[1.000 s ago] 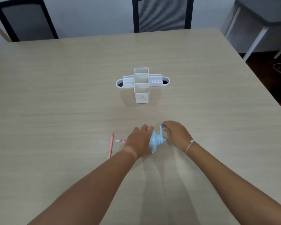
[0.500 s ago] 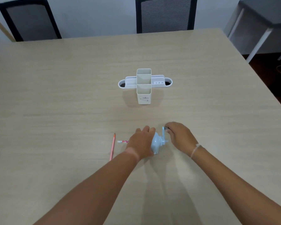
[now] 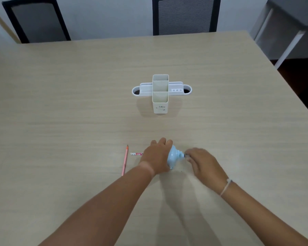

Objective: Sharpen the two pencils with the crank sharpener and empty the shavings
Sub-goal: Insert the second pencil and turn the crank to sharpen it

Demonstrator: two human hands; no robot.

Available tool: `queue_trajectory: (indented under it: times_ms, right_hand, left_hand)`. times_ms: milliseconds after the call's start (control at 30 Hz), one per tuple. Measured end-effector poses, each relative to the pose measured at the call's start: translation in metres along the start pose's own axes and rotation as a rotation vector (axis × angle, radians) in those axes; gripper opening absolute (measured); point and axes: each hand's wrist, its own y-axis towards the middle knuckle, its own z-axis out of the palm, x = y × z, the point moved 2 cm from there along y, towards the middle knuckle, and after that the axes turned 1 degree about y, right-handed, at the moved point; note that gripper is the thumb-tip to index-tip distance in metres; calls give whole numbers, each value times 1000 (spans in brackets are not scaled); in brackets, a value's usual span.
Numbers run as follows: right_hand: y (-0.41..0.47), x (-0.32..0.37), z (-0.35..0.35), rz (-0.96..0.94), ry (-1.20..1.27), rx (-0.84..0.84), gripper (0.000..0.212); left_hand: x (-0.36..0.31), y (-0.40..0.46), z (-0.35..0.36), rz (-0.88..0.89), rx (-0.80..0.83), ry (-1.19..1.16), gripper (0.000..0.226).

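Left hand wrapped over blue crank sharpener near desk's front edge. Patterned pencil sticks out leftward, axis parallel to that edge. Right hand fingers pinch crank, blurred. Pink pencil lies loose, nearer my left.

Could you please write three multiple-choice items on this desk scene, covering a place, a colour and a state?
1. Where does the loose pink pencil lie?
A. left of the left hand
B. inside the white desk organizer
C. right of the right hand

2. What colour is the crank sharpener?
A. red
B. light blue
C. black

3. What is the right hand doing?
A. lying flat, away from the sharpener
B. lifting the organizer
C. gripping the sharpener's crank

Key: 1 A, it lies on the table beyond that hand; 2 B, its body shows pale blue; 3 C, fingers curl at the handle.
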Motion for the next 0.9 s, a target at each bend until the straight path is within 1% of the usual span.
queue_trajectory:
  times_ms: [67, 167, 267, 333, 400, 433, 467, 533, 600, 667, 733, 900]
  right_hand:
    - [33, -10, 0, 56, -24, -30, 21]
    - [57, -30, 21, 173, -66, 81, 17]
    - [36, -37, 45, 193, -79, 173, 15]
    - [12, -35, 52, 146, -63, 199, 21]
    - [-11, -26, 48, 98, -30, 227, 42]
    - [-20, -20, 43, 78, -12, 221, 48]
    - [-25, -14, 35, 60, 1, 190, 47]
    - [-22, -5, 18, 17, 16, 93, 36]
    - [-2, -2, 5, -14, 18, -7, 31]
    - [25, -6, 0, 19, -13, -58, 26]
    - [44, -16, 5, 91, -26, -27, 19]
    - [53, -30, 25, 216, -35, 44, 17]
  left_hand:
    - [0, 0, 0, 3, -1, 3, 60]
    - [0, -1, 0, -4, -3, 21, 58]
    - [0, 0, 0, -6, -7, 29, 60]
    - [0, 0, 0, -12, -8, 18, 60]
    - [-1, 0, -1, -10, -2, 17, 60]
    - [-1, -1, 0, -11, 1, 19, 61]
    - [0, -1, 0, -12, 4, 22, 62]
    - [-1, -1, -2, -10, 11, 22, 64]
    - [-2, -2, -3, -11, 16, 16, 63]
    - [-2, -2, -3, -13, 18, 20, 62]
    - [-2, -2, -3, -16, 20, 23, 62]
    - [-1, -1, -1, -8, 8, 18, 61]
